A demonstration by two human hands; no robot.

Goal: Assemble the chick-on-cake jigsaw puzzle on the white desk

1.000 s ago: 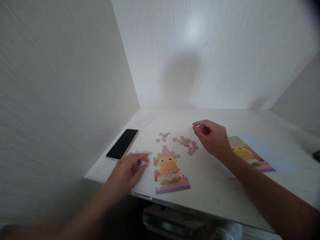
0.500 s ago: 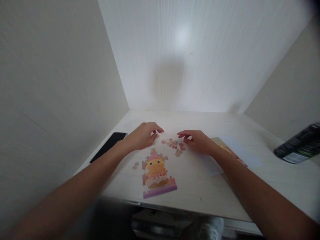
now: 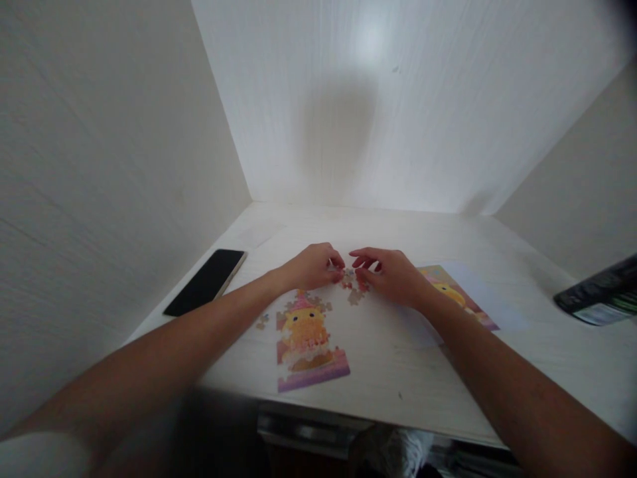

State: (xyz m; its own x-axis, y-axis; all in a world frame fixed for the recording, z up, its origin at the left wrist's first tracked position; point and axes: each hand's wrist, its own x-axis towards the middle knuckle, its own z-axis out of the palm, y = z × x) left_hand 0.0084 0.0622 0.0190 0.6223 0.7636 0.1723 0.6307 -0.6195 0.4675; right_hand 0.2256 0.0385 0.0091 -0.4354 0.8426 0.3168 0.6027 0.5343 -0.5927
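A partly built jigsaw [image 3: 308,342] showing a yellow duck lies near the front edge of the white table [image 3: 398,362]. Beyond it lies a small heap of loose pieces [image 3: 354,287]. My left hand [image 3: 313,267] rests at the heap's left side, fingers curled in a pinch on a small piece. My right hand [image 3: 388,275] sits at the heap's right side, fingers bent down onto the pieces. The two hands nearly touch over the heap. A single loose piece [image 3: 262,322] lies left of the jigsaw.
A black phone [image 3: 206,281] lies face up at the left, close to the side wall. A printed duck picture [image 3: 455,299] on paper lies right of my right hand. A dark packet [image 3: 597,300] sits at the far right edge. White walls close in the table on three sides.
My left hand moved from the table's front left up to the heap of pieces. My right hand dropped onto the heap. A loose piece now lies where the left hand was.
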